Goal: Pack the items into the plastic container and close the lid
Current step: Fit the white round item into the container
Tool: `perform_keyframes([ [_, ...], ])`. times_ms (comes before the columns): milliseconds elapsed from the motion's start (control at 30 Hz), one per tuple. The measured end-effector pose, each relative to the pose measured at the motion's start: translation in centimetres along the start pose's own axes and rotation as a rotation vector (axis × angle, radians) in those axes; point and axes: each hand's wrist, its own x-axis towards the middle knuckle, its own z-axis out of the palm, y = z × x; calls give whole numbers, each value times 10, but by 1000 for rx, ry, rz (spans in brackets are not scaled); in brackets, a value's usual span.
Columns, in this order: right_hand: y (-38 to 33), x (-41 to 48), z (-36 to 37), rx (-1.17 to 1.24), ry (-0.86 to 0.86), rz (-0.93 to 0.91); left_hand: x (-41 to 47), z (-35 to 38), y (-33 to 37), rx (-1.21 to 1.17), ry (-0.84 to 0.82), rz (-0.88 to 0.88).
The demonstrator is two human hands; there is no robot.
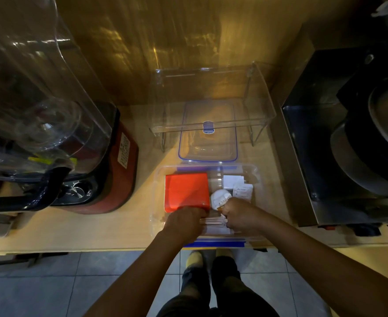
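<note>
A clear plastic container (256, 177) sits at the front edge of a pale wooden counter (97, 227), its blue latch strip running along the near rim. Both hands are down inside it. The left hand (184, 221) is curled, knuckles up, with its fingertips at the near edge of an orange flat box (186, 191) that fills the left part of the container; whether it actually grips the box or only presses against it cannot be told. The right hand (238, 215) is closed into a loose fist beside a round white pouch with printed lettering (219, 199), touching its near side, and seems to pinch something pale and thin that lies along the container's near wall (too blurred to name). Farther back on the right side of the container lie a white folded packet (232, 180) and a small white sachet (242, 192), overlapping slightly.

The container's lid (208, 143), clear with a blue rim, lies flat on the counter just behind the container, partly under a clear acrylic stand (211, 94). A red blender base with a transparent jug (110, 168) stands to the left, and a dark metal appliance (339, 145) to the right.
</note>
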Motion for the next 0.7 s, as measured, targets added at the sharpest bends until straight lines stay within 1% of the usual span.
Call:
perform_keyframes([
  [100,4,-2,-6,25,-1,27,-4,0,-7,23,21,-50],
  [167,7,-5,-9,24,-33,39,-6,1,-13,55,45,-98],
  [233,4,-5,-7,27,-50,72,-8,2,-17,30,45,-114],
  [333,-4,-1,-3,154,-66,119,-7,2,-17,16,45,-77],
  [433,-6,-3,-5,194,-56,131,-9,0,-18,-83,47,-81],
  [500,-2,-2,-6,200,-11,153,-11,-1,-19,-163,28,-50],
  [567,-1,-5,-5,162,-31,168,-13,-2,-21,-220,6,-21],
  [700,-10,-6,-2,67,-72,84,-13,-3,-21,-254,-25,8],
])
